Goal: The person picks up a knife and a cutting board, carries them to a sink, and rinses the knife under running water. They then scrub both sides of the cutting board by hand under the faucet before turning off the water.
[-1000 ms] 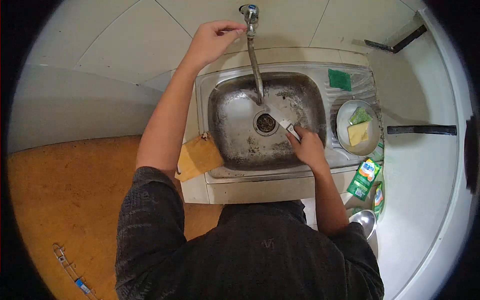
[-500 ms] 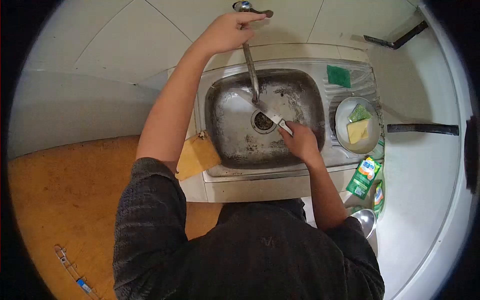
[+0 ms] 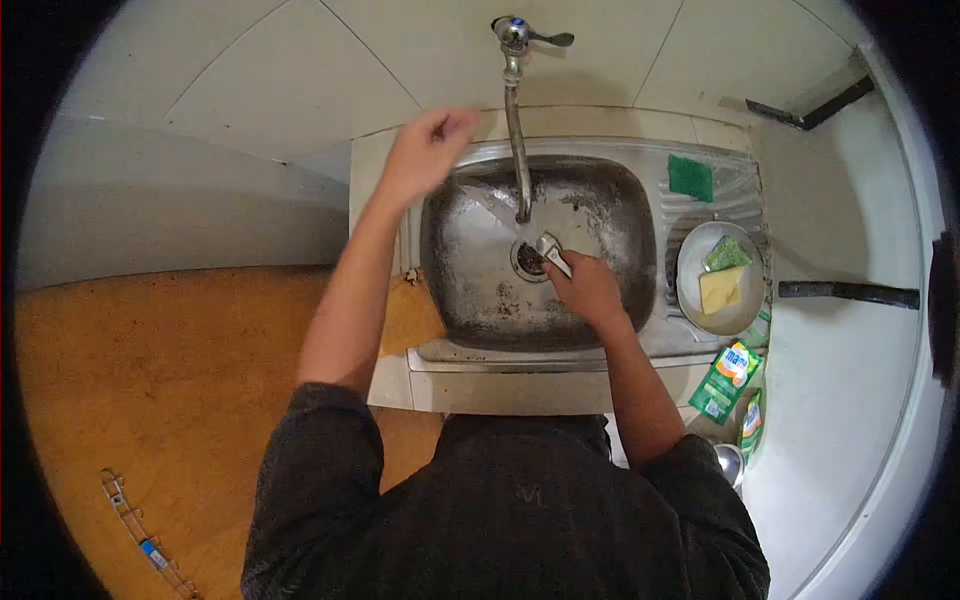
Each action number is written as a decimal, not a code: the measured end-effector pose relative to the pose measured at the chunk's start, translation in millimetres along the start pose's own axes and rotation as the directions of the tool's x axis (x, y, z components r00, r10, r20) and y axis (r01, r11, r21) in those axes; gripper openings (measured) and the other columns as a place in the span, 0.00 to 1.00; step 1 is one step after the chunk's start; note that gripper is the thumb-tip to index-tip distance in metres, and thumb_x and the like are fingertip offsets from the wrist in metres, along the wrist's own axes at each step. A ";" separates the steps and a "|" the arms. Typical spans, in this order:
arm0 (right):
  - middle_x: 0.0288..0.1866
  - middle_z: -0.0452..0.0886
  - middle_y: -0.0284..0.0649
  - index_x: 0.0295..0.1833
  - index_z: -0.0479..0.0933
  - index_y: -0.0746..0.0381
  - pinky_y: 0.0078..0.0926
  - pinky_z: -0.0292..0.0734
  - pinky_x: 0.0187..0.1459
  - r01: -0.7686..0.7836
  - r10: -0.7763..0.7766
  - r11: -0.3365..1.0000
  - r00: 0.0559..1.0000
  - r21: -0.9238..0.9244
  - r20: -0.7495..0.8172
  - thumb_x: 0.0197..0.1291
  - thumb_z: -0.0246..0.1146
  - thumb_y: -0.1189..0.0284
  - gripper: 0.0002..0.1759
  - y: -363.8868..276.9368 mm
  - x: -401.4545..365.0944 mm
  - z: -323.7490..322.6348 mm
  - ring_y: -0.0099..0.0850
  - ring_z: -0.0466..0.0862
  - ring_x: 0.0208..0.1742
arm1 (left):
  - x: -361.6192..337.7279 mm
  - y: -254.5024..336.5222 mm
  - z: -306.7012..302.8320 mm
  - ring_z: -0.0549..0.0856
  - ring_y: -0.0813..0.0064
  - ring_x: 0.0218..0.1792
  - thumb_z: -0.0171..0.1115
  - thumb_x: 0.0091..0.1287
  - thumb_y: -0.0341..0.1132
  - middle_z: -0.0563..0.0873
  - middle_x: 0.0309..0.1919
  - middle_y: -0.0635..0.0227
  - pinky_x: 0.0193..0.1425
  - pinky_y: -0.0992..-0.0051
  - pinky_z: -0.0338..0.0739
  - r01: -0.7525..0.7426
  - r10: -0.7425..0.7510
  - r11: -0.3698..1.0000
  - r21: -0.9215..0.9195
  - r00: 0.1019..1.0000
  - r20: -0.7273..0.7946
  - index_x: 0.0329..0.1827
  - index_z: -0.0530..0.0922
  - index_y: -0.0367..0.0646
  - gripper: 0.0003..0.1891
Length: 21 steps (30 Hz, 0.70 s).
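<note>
My right hand (image 3: 588,288) grips a knife by its handle (image 3: 559,260) over the sink basin (image 3: 470,290), close to the drain (image 3: 528,260). Most of the blade is hard to make out from this angle. Above it, the tap (image 3: 516,130) points its spout down, with a pale blur like running water beneath. Left of the spout, over the basin's back left edge, is my left hand (image 3: 430,155), apart from the tap. Motion smears its fingers. The tap's lever (image 3: 552,40) points right.
On the drainboard right of the basin lie a green scouring pad (image 3: 690,178) and a white bowl (image 3: 705,315) with a yellow sponge (image 3: 722,290) inside. Green detergent packs (image 3: 726,382) are nearer me. A wooden board (image 3: 410,315) leans by the sink's left side.
My left hand has left the tap lever and moved down and left. The right hand has turned the knife and shifted slightly; the pale stream now shows under the spout. The view has tilted a little.
</note>
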State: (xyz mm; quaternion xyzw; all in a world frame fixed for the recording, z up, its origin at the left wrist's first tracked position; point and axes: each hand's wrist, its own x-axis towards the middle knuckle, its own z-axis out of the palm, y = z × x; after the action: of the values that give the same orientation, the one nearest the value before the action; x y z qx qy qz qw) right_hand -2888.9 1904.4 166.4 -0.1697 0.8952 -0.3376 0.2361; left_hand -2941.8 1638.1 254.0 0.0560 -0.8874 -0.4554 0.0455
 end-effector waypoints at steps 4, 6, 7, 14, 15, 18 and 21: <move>0.36 0.81 0.58 0.48 0.78 0.67 0.43 0.75 0.46 -0.023 0.022 0.997 1.000 0.076 0.003 0.61 0.55 0.57 0.24 8.5 4.2 12.8 0.51 0.82 0.41 | -60.4 -59.4 35.3 0.77 0.82 0.34 0.60 0.65 0.41 0.82 0.34 0.71 0.38 0.79 0.73 0.486 -0.473 0.870 -0.086 0.870 0.137 0.49 0.78 0.40 0.16; 0.36 0.81 0.58 0.48 0.78 0.68 0.42 0.75 0.45 -0.035 0.034 0.994 0.999 0.105 0.011 0.61 0.55 0.57 0.23 7.5 2.8 15.4 0.51 0.82 0.41 | -83.7 -63.0 61.9 0.77 0.80 0.33 0.61 0.64 0.40 0.81 0.35 0.70 0.37 0.80 0.73 0.587 -0.558 0.781 -0.215 0.809 0.185 0.47 0.78 0.37 0.16; 0.36 0.81 0.57 0.48 0.78 0.68 0.42 0.75 0.45 -0.053 0.052 0.989 0.999 0.139 0.014 0.62 0.55 0.58 0.23 6.4 0.8 17.1 0.52 0.82 0.41 | -88.7 -61.6 73.1 0.77 0.80 0.33 0.61 0.64 0.40 0.81 0.35 0.70 0.37 0.80 0.73 0.592 -0.563 0.775 -0.221 0.806 0.185 0.47 0.78 0.37 0.16; 0.36 0.80 0.59 0.46 0.77 0.70 0.42 0.74 0.42 -0.045 0.045 0.978 0.999 0.203 0.004 0.63 0.55 0.61 0.21 -0.4 -14.0 32.6 0.53 0.81 0.40 | -85.4 -99.7 129.4 0.81 0.77 0.34 0.61 0.64 0.40 0.82 0.34 0.66 0.38 0.78 0.75 0.583 -0.531 0.537 -0.610 0.795 0.292 0.40 0.78 0.35 0.14; 0.36 0.80 0.59 0.45 0.77 0.70 0.42 0.74 0.42 -0.040 0.052 0.979 0.997 0.200 -0.056 0.62 0.56 0.61 0.20 -2.6 -17.1 37.5 0.54 0.81 0.40 | -83.6 -97.1 131.6 0.81 0.76 0.34 0.61 0.64 0.39 0.82 0.33 0.66 0.39 0.77 0.76 0.590 -0.567 0.513 -0.623 0.778 0.270 0.39 0.79 0.35 0.13; 0.34 0.80 0.59 0.44 0.77 0.71 0.42 0.74 0.41 -0.061 0.093 0.971 0.987 0.231 -0.129 0.62 0.57 0.62 0.19 -6.7 -25.7 40.2 0.54 0.81 0.39 | -79.3 -89.8 131.9 0.81 0.78 0.26 0.63 0.63 0.40 0.83 0.28 0.67 0.29 0.78 0.76 0.578 -0.621 0.492 -0.651 0.757 0.204 0.31 0.79 0.36 0.14; 0.33 0.80 0.59 0.43 0.77 0.71 0.42 0.75 0.40 -0.064 0.108 0.964 0.981 0.259 -0.160 0.60 0.58 0.64 0.18 -5.7 -32.6 36.9 0.55 0.81 0.38 | -76.2 -93.7 135.3 0.81 0.77 0.27 0.63 0.64 0.40 0.82 0.27 0.67 0.30 0.78 0.76 0.560 -0.564 0.502 -0.659 0.789 0.242 0.30 0.79 0.36 0.13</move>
State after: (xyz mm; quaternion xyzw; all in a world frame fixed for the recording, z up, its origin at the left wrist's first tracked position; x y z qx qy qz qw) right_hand -2841.2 1896.1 156.0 -0.0692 0.8685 -0.4519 0.1917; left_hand -2878.9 1703.3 96.9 0.3203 -0.5779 -0.7458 -0.0849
